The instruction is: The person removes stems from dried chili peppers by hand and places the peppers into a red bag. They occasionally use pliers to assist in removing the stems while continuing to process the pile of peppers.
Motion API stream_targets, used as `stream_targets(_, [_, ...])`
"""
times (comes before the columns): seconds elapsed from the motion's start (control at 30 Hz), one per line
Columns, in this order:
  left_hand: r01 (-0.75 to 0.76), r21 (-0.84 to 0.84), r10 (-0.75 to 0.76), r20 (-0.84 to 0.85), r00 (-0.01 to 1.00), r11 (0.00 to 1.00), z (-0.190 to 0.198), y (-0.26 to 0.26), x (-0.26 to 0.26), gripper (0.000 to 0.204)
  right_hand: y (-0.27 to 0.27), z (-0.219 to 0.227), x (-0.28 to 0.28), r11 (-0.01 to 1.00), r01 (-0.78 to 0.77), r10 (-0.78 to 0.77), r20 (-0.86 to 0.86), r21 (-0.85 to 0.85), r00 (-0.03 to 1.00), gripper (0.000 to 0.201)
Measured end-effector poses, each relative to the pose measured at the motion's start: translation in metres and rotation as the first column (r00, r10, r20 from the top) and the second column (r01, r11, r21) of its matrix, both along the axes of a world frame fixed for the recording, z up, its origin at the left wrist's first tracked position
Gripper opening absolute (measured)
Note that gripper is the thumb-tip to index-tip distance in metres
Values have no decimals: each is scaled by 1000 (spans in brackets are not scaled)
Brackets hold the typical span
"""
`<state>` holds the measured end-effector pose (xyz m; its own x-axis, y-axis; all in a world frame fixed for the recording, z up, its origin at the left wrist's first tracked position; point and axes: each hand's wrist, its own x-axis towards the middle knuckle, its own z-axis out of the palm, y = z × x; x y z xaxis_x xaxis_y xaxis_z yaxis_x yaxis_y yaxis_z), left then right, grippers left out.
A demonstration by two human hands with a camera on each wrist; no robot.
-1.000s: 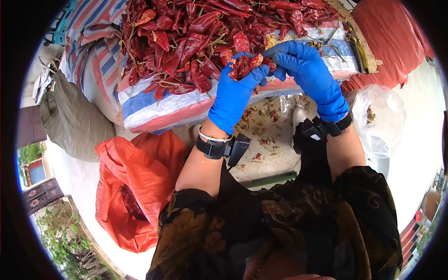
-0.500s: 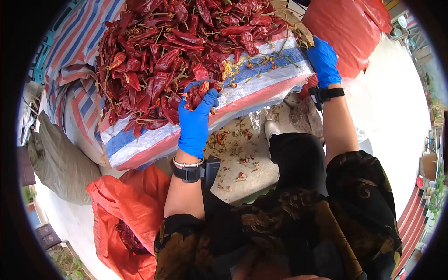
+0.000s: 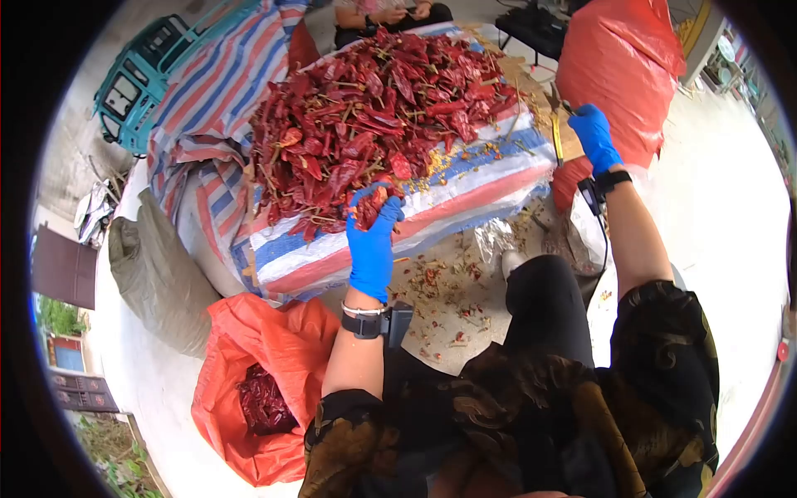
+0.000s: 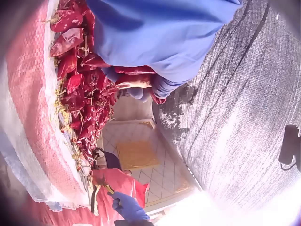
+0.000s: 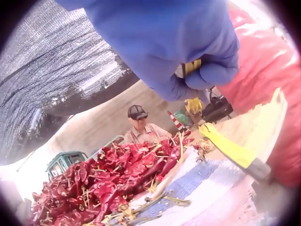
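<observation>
My blue-gloved left hand [image 3: 371,249] grips a few dried red chili peppers [image 3: 369,209] just over the near edge of the chili heap [image 3: 357,124]. In the left wrist view, chili peppers [image 4: 136,81] show between the gloved fingers. At the right end of the striped sack, my blue-gloved right hand [image 3: 596,141] has its fingers curled round a small tool with a yellow and dark handle [image 5: 192,67]; I cannot tell its kind. Beside that hand, a yellow-handled tool with a grey end [image 5: 230,148] lies at the sack's edge.
The heap lies on a red, white and blue striped sack [image 3: 465,195]. An open orange sack [image 3: 224,349] holding chilies stands lower left; a full red sack [image 3: 618,66] is far right. Another person [image 5: 141,127] sits behind the heap. Chili scraps [image 3: 440,299] litter the ground.
My right hand has left the peppers beside my left hand, moved to the sack's right end and taken hold of the small tool. My left hand keeps its peppers.
</observation>
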<state>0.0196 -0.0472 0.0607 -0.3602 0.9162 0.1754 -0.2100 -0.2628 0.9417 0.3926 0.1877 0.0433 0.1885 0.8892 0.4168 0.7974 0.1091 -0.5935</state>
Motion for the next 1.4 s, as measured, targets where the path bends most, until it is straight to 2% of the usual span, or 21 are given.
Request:
stream_targets(0.07, [-14, 43, 14, -4, 1000, 999, 15, -22, 3, 22, -30, 22, 0, 998, -14, 27, -201, 66, 979, 24])
stream_targets(0.1, [-8, 35, 8, -16, 1000, 999, 21, -35, 2, 23, -46, 22, -1, 977, -83, 164, -444, 197, 881, 23])
stream_targets(0.13, [-23, 62, 25, -28, 999, 998, 30, -47, 2, 23, -74, 35, -10, 964, -83, 213, -554, 251, 805, 22])
stream_targets(0.2, [-7, 43, 8, -8, 1000, 999, 44, -72, 8, 24, -109, 38, -18, 941, -176, 318, -574, 289, 754, 15])
stream_targets(0.23, [-8, 59, 9, -12, 1000, 998, 50, -83, 11, 24, -142, 58, -22, 937, -350, 264, -690, 17, 674, 17])
stream_targets(0.27, [9, 50, -8, -14, 1000, 999, 56, -95, 13, 24, -177, 78, -24, 820, -522, 166, -776, -234, 608, 23])
stream_targets(0.3, [26, 40, -26, -14, 1000, 999, 62, -107, 15, 24, -194, 68, -22, 813, -575, 353, -711, -88, 608, 35])
stream_targets(0.33, [27, 52, -26, -12, 1000, 998, 65, -117, 17, 24, -204, 65, -23, 817, -555, 316, -681, -158, 660, 39])
stream_targets(0.37, [25, 50, -23, -53, 998, 998, 68, -125, 18, 23, -215, 61, -24, 774, -582, 234, -741, -250, 629, 40])
stream_targets(0.47, [6, 69, 1, -107, 994, 998, 76, -150, 23, 22, -269, 62, -37, 799, -571, 377, -585, -187, 718, 39])
stream_targets(0.57, [-15, 120, 30, -126, 992, 993, 84, -169, 27, 22, -300, 64, -41, 815, -569, 428, -551, -106, 716, 40])
stream_targets(0.63, [-7, 81, 17, -112, 994, 997, 94, -180, 31, 23, -313, 68, -43, 767, -632, 572, -560, 107, 600, 36])
stream_targets(0.7, [-12, 102, 25, -129, 991, 995, 96, -184, 34, 24, -324, 81, -37, 716, -697, 616, -500, 33, 609, 32])
stream_targets(0.77, [5, 103, 10, -141, 990, 995, 100, -187, 37, 24, -337, 93, -41, 610, -791, 617, -654, 45, 439, 44])
stream_targets(0.8, [-2, 101, 17, -143, 990, 995, 101, -189, 38, 24, -346, 102, -43, 604, -795, 619, -656, 46, 432, 44])
stream_targets(0.87, [14, 85, -1, -159, 987, 996, 106, -191, 41, 25, -363, 118, -46, 485, -864, 626, -745, 139, 232, 51])
stream_targets(1.0, [33, 110, -12, -185, 983, 993, 114, -190, 46, 19, -368, 115, -49, 384, -902, 627, -772, 196, 99, 46])
stream_targets(1.1, [53, 114, -35, -159, 987, 992, 109, -186, 45, 20, -370, 101, -58, 138, -894, 417, -844, 425, -337, 39])
stream_targets(1.17, [43, 110, -27, -145, 989, 993, 103, -182, 46, 21, -370, 95, -64, 98, -893, 374, -848, 439, -376, 39])
stream_targets(1.23, [36, 114, -21, -132, 991, 993, 99, -180, 45, 21, -376, 100, -70, 84, -842, 253, -829, 533, -499, 40])
stream_targets(1.4, [81, 97, -72, -95, 993, 992, 97, -176, 43, 22, -374, 106, -74, 67, -810, 191, -805, 582, -562, 41])
